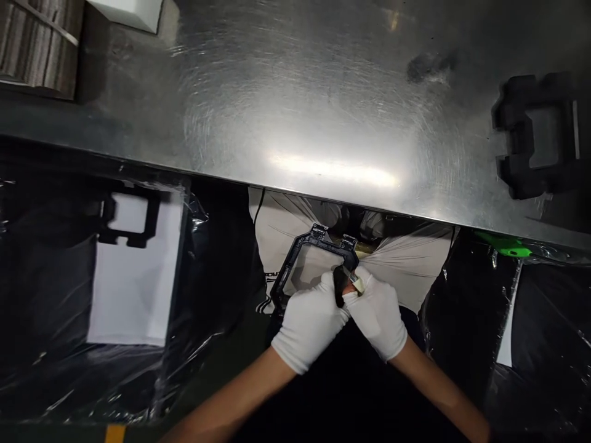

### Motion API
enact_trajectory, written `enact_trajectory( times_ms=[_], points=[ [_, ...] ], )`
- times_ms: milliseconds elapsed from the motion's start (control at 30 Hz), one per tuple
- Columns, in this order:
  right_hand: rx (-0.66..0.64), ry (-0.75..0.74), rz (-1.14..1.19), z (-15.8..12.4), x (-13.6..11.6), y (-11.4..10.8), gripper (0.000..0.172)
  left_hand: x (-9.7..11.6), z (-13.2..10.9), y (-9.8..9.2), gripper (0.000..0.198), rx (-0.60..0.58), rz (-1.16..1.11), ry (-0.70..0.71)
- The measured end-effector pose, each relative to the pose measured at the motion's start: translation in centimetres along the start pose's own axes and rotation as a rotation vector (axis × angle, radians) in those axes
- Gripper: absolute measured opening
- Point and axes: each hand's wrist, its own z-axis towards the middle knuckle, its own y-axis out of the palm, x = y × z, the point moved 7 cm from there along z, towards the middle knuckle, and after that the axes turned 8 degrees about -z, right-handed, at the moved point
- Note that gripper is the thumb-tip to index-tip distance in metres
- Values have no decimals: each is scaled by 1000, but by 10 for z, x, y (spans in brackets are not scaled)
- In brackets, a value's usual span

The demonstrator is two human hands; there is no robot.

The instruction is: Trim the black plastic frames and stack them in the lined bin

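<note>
Over my lap, below the table's front edge, a black angular frame [287,271] is held tilted, its two hinge-like lugs pointing toward the table. My left hand [314,317], in a white glove, is closed around the frame's lower right part. Also gloved in white, my right hand [377,311] is closed on a small tool with a pale, flat end [357,283], which touches or nearly touches the frame's right side. The fingertips of both hands meet there, and my hands partly cover the frame.
A metal table [295,98] spans the top. On it are black frame parts [517,175] at right, a strapped stack [39,49] and a white block [133,11] at left. Below its edge are a plastic-lined bin [173,264] holding another frame [152,215], and a green tool [510,246].
</note>
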Motion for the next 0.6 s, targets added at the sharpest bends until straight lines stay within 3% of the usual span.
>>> enact_trajectory(
  times_ms=[133, 367, 500, 600],
  points=[
    [-3, 22, -28, 0, 4, 1, 18, -7, 0, -2, 42, -30, -66, -88],
    [-21, -135, 107, 1, -7, -1, 17, -6, 2, -9, 30, -46, -162, -156],
    [152, -153, 320, -10, 8, -30, 30, -25, -11, -47, 23, -29, -289, -151],
    [244, -102, 412, -20, 31, -52, 37, -42, -37, -85, 23, -254, -686, -2]
  ],
)
